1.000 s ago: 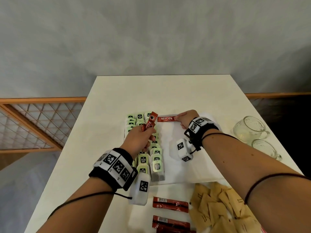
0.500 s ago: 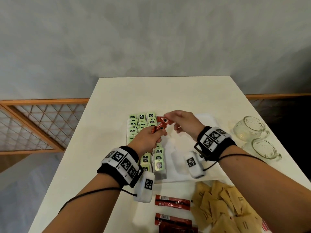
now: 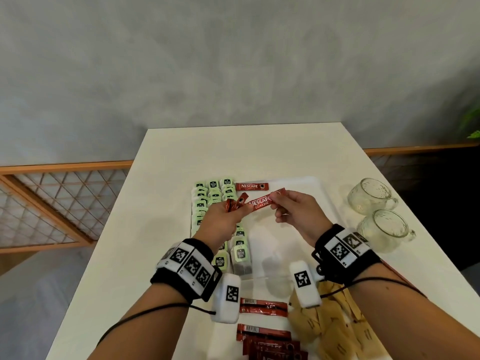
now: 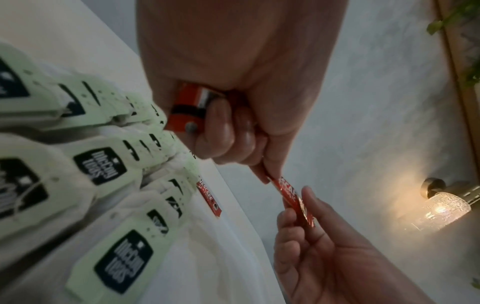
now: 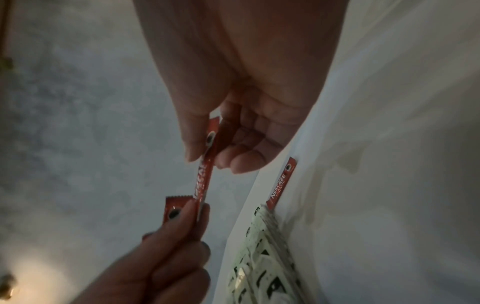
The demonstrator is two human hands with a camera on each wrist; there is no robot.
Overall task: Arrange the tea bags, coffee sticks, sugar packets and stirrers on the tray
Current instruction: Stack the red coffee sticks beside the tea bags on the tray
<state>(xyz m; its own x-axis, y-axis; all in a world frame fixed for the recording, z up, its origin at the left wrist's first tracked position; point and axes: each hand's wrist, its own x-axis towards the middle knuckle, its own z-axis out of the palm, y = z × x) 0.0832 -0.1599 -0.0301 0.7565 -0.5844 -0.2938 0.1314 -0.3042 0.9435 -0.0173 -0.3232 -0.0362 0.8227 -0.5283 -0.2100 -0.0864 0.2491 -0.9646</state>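
Observation:
A white tray (image 3: 319, 193) holds rows of green tea bags (image 3: 214, 193) on its left side and one red coffee stick (image 3: 251, 186) lying flat at the far edge. Above the tray my left hand (image 3: 226, 216) grips a small bunch of red coffee sticks (image 3: 235, 202). One stick (image 3: 265, 200) spans between the hands: my right hand (image 3: 293, 209) pinches its right end, and my left thumb and finger still pinch its left end. The wrist views show the same stick (image 4: 291, 193) (image 5: 205, 176) held at both ends.
Two glass mugs (image 3: 371, 196) stand right of the tray. Near the table's front edge lie more red coffee sticks (image 3: 262, 306) and a heap of brown sugar packets (image 3: 335, 326). The table's (image 3: 241, 152) far half is bare. A wooden lattice rail runs at the left.
My right hand laid one stick flat at the tray's far edge, came back to the left hand, and has drawn another stick out to the right from the bunch.

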